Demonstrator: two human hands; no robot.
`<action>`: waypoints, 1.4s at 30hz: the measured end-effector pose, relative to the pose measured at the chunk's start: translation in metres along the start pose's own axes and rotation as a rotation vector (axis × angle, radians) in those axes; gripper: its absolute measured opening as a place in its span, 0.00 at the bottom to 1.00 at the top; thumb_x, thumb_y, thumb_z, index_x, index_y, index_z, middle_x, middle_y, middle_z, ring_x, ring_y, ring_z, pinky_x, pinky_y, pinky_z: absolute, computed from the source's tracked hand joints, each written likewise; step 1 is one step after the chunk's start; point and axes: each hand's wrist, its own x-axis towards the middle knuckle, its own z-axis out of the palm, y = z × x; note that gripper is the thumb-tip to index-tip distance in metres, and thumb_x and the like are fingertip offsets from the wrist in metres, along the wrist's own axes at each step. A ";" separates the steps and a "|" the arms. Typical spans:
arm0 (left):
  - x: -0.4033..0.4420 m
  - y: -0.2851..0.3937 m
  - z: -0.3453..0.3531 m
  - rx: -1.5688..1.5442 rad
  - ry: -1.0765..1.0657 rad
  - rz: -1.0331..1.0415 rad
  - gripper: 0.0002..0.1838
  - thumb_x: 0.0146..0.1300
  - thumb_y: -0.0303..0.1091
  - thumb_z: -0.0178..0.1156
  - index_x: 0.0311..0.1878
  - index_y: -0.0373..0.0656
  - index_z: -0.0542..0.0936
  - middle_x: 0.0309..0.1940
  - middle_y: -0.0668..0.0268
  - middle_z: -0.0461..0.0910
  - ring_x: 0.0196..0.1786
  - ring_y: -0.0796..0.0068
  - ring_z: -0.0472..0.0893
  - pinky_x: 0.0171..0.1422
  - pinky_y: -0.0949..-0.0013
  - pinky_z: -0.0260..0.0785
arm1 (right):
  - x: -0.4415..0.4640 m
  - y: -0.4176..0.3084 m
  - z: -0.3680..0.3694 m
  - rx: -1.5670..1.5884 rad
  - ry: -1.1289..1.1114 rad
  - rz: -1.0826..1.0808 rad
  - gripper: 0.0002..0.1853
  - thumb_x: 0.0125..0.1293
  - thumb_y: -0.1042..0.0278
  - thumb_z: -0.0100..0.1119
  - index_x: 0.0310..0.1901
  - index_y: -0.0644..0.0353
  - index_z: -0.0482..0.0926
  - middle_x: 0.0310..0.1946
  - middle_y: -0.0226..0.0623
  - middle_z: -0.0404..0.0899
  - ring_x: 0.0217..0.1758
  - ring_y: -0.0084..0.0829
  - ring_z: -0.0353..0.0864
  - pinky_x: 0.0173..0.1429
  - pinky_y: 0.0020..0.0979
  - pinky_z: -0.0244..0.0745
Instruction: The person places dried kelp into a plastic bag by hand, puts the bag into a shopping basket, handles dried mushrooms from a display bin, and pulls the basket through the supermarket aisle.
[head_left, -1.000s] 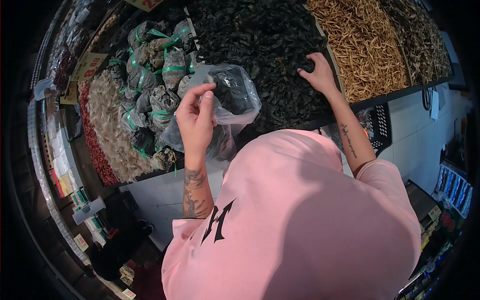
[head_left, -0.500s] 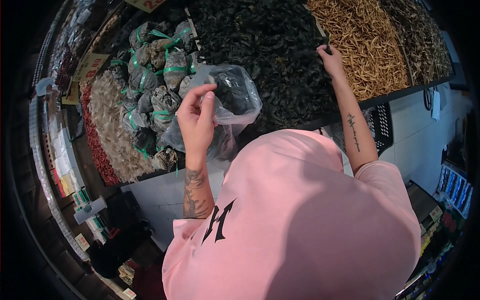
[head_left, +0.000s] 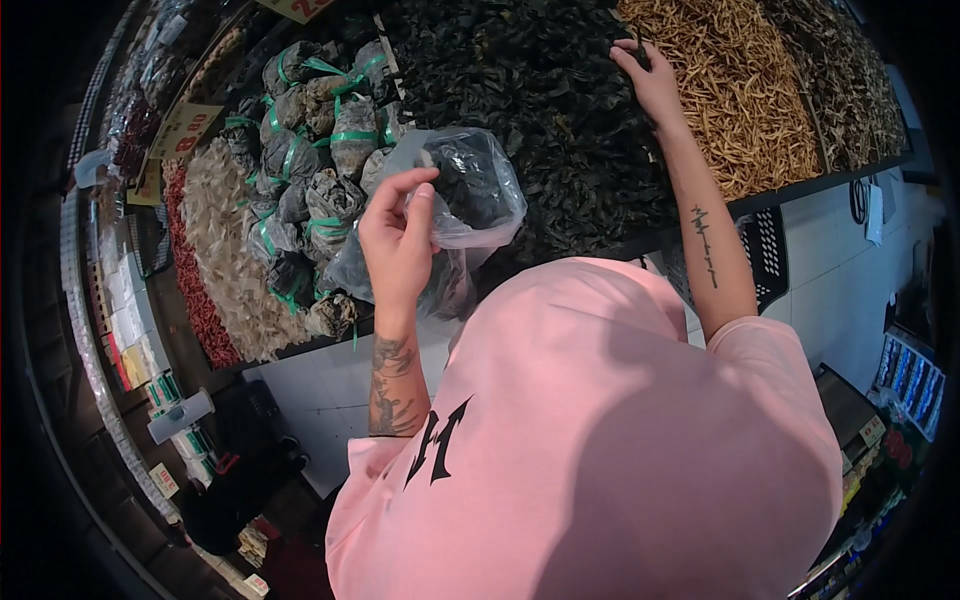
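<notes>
A clear plastic bag [head_left: 485, 215] hangs from my left hand [head_left: 397, 235], its rim pinched between thumb and fingers and its mouth held wide. Dark pieces show through the film, though the bag's lower part is hard to make out. My right hand [head_left: 652, 85] is over the far right side of a heap of dark dried seaweed [head_left: 540, 110]. Its fingers are bent around a small dark strip of seaweed [head_left: 641, 42], partly hidden by the fingers.
Left of the seaweed lie grey bundles tied with green ribbon [head_left: 335, 205], then pale dried flakes [head_left: 225, 250] and red dried pods [head_left: 205, 315]. Golden dried strips [head_left: 735, 100] fill the section to the right. A price card [head_left: 185, 130] stands at the left.
My right hand has moved up and slightly left, away from me, with its fingers now pointing left over the seaweed. The left hand and the bag have hardly moved.
</notes>
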 end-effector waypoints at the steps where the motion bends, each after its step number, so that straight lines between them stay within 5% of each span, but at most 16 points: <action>1: 0.000 0.000 0.000 0.012 -0.009 -0.005 0.09 0.71 0.30 0.57 0.50 0.39 0.81 0.21 0.77 0.73 0.19 0.91 0.67 0.21 0.81 0.58 | -0.004 -0.002 0.008 -0.149 -0.013 0.013 0.32 0.62 0.42 0.65 0.63 0.53 0.76 0.56 0.39 0.79 0.63 0.37 0.76 0.67 0.41 0.68; 3: -0.001 0.000 0.000 0.009 -0.006 -0.002 0.09 0.71 0.30 0.57 0.50 0.39 0.81 0.20 0.77 0.72 0.19 0.91 0.67 0.21 0.81 0.58 | -0.016 -0.008 0.013 -0.359 -0.073 -0.050 0.33 0.65 0.42 0.63 0.66 0.51 0.73 0.63 0.42 0.74 0.68 0.38 0.71 0.69 0.38 0.65; 4: -0.002 -0.001 -0.001 0.007 -0.002 0.000 0.09 0.71 0.30 0.57 0.50 0.39 0.81 0.20 0.77 0.72 0.19 0.91 0.67 0.21 0.81 0.58 | -0.020 -0.008 0.012 -0.430 -0.072 -0.102 0.40 0.63 0.33 0.59 0.70 0.52 0.69 0.68 0.47 0.68 0.70 0.45 0.69 0.70 0.43 0.65; 9: -0.004 -0.002 -0.003 -0.009 0.005 -0.017 0.09 0.71 0.30 0.57 0.50 0.39 0.81 0.20 0.77 0.72 0.19 0.91 0.67 0.21 0.81 0.58 | -0.023 0.004 -0.017 -0.270 -0.095 -0.124 0.35 0.70 0.37 0.52 0.69 0.54 0.69 0.68 0.47 0.68 0.70 0.47 0.68 0.70 0.44 0.65; 12: -0.003 -0.004 -0.001 -0.013 0.002 -0.023 0.09 0.71 0.30 0.57 0.50 0.39 0.81 0.20 0.77 0.72 0.19 0.91 0.67 0.21 0.81 0.58 | -0.046 -0.010 -0.022 -0.396 -0.108 -0.052 0.37 0.67 0.36 0.54 0.68 0.55 0.69 0.68 0.49 0.67 0.72 0.47 0.66 0.72 0.45 0.63; 16: 0.000 -0.004 0.002 -0.023 -0.019 -0.008 0.09 0.71 0.30 0.57 0.50 0.39 0.81 0.21 0.77 0.72 0.19 0.91 0.67 0.21 0.82 0.58 | -0.064 -0.002 -0.005 -0.695 -0.180 -0.047 0.51 0.57 0.30 0.63 0.74 0.55 0.59 0.73 0.52 0.55 0.75 0.51 0.59 0.73 0.46 0.61; 20: 0.001 -0.003 0.005 -0.039 -0.050 0.000 0.09 0.71 0.30 0.57 0.51 0.39 0.81 0.21 0.77 0.72 0.19 0.91 0.66 0.21 0.81 0.57 | -0.066 0.005 0.033 -0.818 -0.100 0.024 0.58 0.52 0.29 0.66 0.77 0.53 0.49 0.74 0.60 0.48 0.75 0.60 0.56 0.70 0.60 0.60; 23: 0.003 -0.002 0.006 -0.004 -0.038 -0.014 0.09 0.71 0.29 0.57 0.50 0.39 0.81 0.21 0.78 0.72 0.19 0.91 0.66 0.21 0.81 0.57 | -0.071 0.002 0.050 -0.779 -0.047 -0.030 0.50 0.58 0.37 0.65 0.75 0.54 0.53 0.73 0.62 0.48 0.73 0.61 0.58 0.67 0.60 0.62; 28: 0.003 0.000 0.002 -0.033 -0.029 -0.014 0.09 0.71 0.29 0.57 0.50 0.39 0.81 0.21 0.77 0.72 0.19 0.91 0.67 0.21 0.81 0.58 | -0.077 0.005 0.039 -0.928 0.039 -0.112 0.44 0.62 0.44 0.64 0.74 0.54 0.56 0.72 0.58 0.52 0.73 0.57 0.57 0.73 0.57 0.51; 32: -0.002 -0.002 -0.002 -0.006 -0.013 -0.018 0.09 0.71 0.29 0.57 0.50 0.39 0.81 0.21 0.77 0.72 0.19 0.91 0.67 0.21 0.81 0.58 | -0.088 -0.008 0.028 -0.789 0.021 -0.126 0.39 0.64 0.47 0.63 0.71 0.57 0.62 0.64 0.50 0.63 0.66 0.50 0.65 0.67 0.48 0.61; 35: -0.002 -0.004 0.002 -0.009 0.009 -0.005 0.09 0.71 0.30 0.58 0.49 0.39 0.82 0.19 0.79 0.69 0.18 0.92 0.64 0.19 0.82 0.56 | -0.098 0.001 0.045 -0.789 -0.051 -0.119 0.45 0.60 0.41 0.65 0.73 0.56 0.59 0.65 0.50 0.62 0.68 0.50 0.63 0.66 0.52 0.62; 37: -0.002 -0.003 0.004 -0.020 0.002 -0.009 0.09 0.71 0.30 0.58 0.49 0.39 0.82 0.19 0.79 0.69 0.18 0.92 0.64 0.20 0.82 0.56 | -0.092 0.000 0.061 -0.816 -0.033 -0.075 0.55 0.57 0.40 0.68 0.77 0.54 0.47 0.72 0.52 0.53 0.73 0.56 0.56 0.71 0.57 0.57; 42: -0.005 0.000 0.005 -0.008 -0.018 -0.017 0.09 0.71 0.30 0.57 0.50 0.40 0.81 0.21 0.77 0.73 0.19 0.91 0.67 0.21 0.81 0.59 | -0.066 0.014 0.084 -0.845 0.048 -0.090 0.57 0.55 0.42 0.69 0.77 0.55 0.43 0.72 0.53 0.52 0.74 0.55 0.54 0.69 0.60 0.58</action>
